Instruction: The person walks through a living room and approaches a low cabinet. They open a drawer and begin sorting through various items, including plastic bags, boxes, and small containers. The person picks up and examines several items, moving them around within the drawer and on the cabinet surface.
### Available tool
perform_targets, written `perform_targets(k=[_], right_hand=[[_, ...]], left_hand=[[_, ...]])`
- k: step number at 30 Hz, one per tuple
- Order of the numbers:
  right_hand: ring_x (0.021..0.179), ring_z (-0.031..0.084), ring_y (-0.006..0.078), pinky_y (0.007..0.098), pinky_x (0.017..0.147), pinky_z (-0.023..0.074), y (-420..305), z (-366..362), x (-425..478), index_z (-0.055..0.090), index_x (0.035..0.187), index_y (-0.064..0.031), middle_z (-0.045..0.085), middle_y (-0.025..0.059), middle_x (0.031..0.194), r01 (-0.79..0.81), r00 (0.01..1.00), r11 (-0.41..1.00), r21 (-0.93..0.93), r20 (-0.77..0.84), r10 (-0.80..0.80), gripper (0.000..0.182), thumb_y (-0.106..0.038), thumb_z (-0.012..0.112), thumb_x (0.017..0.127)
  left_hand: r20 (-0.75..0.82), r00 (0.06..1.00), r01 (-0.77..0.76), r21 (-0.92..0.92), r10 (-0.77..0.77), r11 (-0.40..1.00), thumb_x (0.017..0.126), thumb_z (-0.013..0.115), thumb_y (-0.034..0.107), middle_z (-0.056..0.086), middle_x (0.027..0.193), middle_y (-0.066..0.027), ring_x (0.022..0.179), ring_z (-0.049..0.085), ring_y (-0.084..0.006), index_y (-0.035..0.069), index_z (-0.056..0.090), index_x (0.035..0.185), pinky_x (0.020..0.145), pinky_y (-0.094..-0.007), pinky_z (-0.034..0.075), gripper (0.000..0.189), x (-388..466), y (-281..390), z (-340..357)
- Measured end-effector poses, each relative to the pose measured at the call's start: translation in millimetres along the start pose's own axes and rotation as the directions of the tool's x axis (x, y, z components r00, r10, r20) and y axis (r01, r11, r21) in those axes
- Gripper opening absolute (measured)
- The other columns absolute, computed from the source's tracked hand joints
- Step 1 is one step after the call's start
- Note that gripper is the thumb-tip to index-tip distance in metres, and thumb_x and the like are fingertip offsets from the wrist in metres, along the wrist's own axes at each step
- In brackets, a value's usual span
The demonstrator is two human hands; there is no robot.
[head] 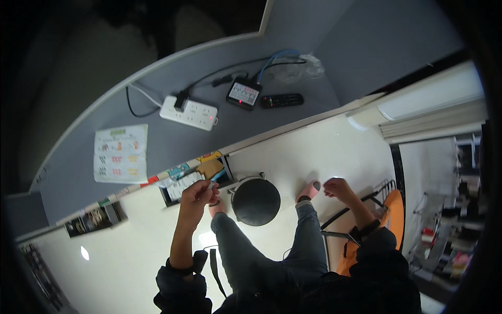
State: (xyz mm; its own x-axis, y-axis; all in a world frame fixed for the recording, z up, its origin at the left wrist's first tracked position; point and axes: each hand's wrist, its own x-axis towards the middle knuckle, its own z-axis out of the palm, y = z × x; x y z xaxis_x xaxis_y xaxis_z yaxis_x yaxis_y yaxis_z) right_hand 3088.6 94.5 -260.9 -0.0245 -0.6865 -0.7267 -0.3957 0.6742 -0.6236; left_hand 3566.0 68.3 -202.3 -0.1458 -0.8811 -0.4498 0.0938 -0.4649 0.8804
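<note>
Between its thumb and fingers, my left hand [199, 196] pinches a small pale-blue object [212, 183], mostly hidden by the fingertips. Just behind that hand, an open drawer [171, 201] under the grey surface holds a white printed sheet [184, 184] and a brown item [210, 168]. My right hand [339, 190] hangs over the floor to the right, near one pink slipper [309, 190]. Its fingers are curled in and nothing shows in them. A round black-topped stool [257, 202] stands between my feet.
On the grey surface [168, 147] lie a printed sheet [120, 154], a white power strip [196, 114] with a black plug, a black box [244, 93] with cables, and a remote control [282, 100]. An orange chair [394, 212] stands at right. Another drawer [92, 220] is open at left.
</note>
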Motion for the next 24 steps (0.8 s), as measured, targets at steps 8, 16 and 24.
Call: perform_targets(k=[8,16,24], right_hand=[[0.096,0.06,0.0325,0.0388,0.083,0.0483,96,121,261,0.054,0.118,-0.0058,0.063,0.0166,0.104,0.546,0.832,0.517,-0.66,0.502,-0.237,0.052,-0.019,0.071,0.071],[0.113,0.049,0.0352,0.0442,0.094,0.0411,124,253,327,0.027,0.141,-0.0139,0.047,0.0195,0.124,0.725,0.677,0.239,-0.646,0.732,-0.078,0.097,-0.019,0.081,0.061],[0.11,0.048,0.0367,0.0502,0.086,0.0445,203,275,285,0.031,0.138,-0.0144,0.043,0.0192,0.123,0.759,0.65,0.026,-0.651,0.755,-0.081,0.101,-0.018,0.085,0.053]], left_hand=[[-0.275,0.95,0.083,-0.231,-0.147,0.969,0.09,0.049,0.0,0.062,0.091,-0.0082,0.078,0.059,-0.0123,-0.005,0.058,0.105,0.072,-0.024,0.049,0.018,31,-159,60],[-0.455,0.876,0.053,-0.242,-0.162,0.969,0.09,0.048,-0.001,0.062,0.088,-0.009,0.073,0.058,-0.012,-0.005,0.058,0.103,0.069,-0.0247,0.049,0.017,53,-240,40],[-0.492,0.87,-0.119,-0.281,-0.037,0.952,0.089,0.046,-0.004,0.061,0.09,-0.011,0.075,0.057,-0.0132,-0.004,0.058,0.103,0.069,-0.0242,0.047,0.019,90,-246,7]])
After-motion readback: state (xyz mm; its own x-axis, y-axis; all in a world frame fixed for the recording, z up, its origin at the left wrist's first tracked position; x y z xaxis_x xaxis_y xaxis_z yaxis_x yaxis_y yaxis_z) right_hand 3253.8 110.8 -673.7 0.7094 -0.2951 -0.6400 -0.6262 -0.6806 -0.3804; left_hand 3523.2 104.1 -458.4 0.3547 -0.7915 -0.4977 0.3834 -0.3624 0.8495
